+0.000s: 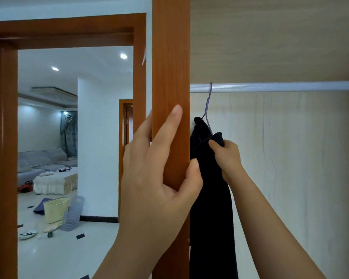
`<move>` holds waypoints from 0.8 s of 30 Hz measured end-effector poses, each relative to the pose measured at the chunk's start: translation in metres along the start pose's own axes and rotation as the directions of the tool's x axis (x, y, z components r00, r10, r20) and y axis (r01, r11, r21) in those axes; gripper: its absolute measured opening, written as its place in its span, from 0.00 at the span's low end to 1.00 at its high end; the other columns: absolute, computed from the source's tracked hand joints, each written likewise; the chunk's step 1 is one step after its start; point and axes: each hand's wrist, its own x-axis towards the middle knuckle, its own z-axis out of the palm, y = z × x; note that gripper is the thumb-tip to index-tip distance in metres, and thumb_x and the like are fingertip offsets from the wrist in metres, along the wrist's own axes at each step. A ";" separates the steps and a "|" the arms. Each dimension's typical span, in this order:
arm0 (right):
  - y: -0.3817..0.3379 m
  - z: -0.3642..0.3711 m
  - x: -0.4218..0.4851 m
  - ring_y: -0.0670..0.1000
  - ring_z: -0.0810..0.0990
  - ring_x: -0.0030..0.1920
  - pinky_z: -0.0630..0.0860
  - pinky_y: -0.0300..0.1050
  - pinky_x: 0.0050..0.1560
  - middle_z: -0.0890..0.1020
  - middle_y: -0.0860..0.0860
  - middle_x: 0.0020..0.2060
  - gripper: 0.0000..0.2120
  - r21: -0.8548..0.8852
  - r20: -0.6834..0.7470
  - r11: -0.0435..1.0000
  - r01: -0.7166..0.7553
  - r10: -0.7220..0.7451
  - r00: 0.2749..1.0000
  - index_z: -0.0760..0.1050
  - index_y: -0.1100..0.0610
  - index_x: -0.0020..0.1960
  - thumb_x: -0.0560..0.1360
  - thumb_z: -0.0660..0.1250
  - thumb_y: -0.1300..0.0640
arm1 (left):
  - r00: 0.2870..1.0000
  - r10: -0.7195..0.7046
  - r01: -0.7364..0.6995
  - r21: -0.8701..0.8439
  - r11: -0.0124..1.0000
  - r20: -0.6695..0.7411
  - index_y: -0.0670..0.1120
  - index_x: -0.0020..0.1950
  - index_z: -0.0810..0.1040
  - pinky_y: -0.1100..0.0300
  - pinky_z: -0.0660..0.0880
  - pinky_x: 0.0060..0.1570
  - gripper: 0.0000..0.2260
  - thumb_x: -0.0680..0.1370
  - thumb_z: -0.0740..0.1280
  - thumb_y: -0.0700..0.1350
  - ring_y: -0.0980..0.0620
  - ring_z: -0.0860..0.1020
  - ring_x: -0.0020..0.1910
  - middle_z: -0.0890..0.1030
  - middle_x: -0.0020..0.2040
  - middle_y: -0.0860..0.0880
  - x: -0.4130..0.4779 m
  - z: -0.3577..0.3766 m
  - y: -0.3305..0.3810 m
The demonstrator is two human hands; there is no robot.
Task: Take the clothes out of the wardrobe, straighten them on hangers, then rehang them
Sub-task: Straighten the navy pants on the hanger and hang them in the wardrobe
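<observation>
Dark garment (210, 208) — right fingers (214, 144) grip it; left fingers (168, 127) clasp wooden panel (170, 57).

Home interior: wardrobe (290, 158) with hanging rail (290, 87) at right; beyond wooden doorway (7, 137) at left, living room with grey sofa (40, 158), patterned curtain (69, 133), recessed ceiling lights (123, 56).
</observation>
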 end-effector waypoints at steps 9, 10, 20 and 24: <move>0.044 -0.038 -0.065 0.46 0.76 0.40 0.70 0.38 0.35 0.77 0.50 0.42 0.02 -0.296 -0.049 0.942 0.155 -0.177 0.983 0.70 0.53 0.47 0.76 0.61 0.58 | 1.000 0.018 -0.018 0.013 1.000 -0.007 0.59 0.70 0.58 0.64 0.69 0.64 0.27 0.73 0.61 0.56 0.55 0.67 0.66 0.67 0.68 0.53 -0.009 -0.003 -0.003; 0.051 -0.042 -0.074 0.46 0.76 0.40 0.71 0.37 0.36 0.77 0.51 0.42 0.01 -0.307 -0.045 0.939 0.156 -0.178 0.983 0.70 0.53 0.47 0.76 0.61 0.57 | 1.000 0.021 -0.021 0.027 0.999 0.002 0.58 0.71 0.57 0.67 0.69 0.63 0.27 0.73 0.61 0.56 0.56 0.67 0.66 0.67 0.68 0.52 -0.012 -0.004 -0.004; 0.087 -0.076 -0.187 0.43 0.77 0.39 0.74 0.32 0.40 0.78 0.44 0.38 0.02 -0.441 -0.106 0.897 0.000 -0.052 0.993 0.72 0.51 0.48 0.76 0.63 0.58 | 0.977 0.057 -0.085 0.130 0.988 0.205 0.52 0.69 0.60 0.68 0.56 0.62 0.25 0.74 0.61 0.55 0.52 0.62 0.66 0.64 0.70 0.43 -0.072 -0.022 -0.020; 0.111 -0.088 -0.246 0.53 0.80 0.43 0.77 0.50 0.46 0.81 0.51 0.40 0.03 -0.434 -0.224 0.884 -0.174 0.081 0.971 0.73 0.51 0.44 0.76 0.63 0.58 | 0.955 0.065 -0.076 0.027 0.997 0.289 0.51 0.69 0.60 0.65 0.60 0.66 0.24 0.75 0.62 0.53 0.49 0.63 0.67 0.66 0.69 0.40 -0.108 -0.027 -0.034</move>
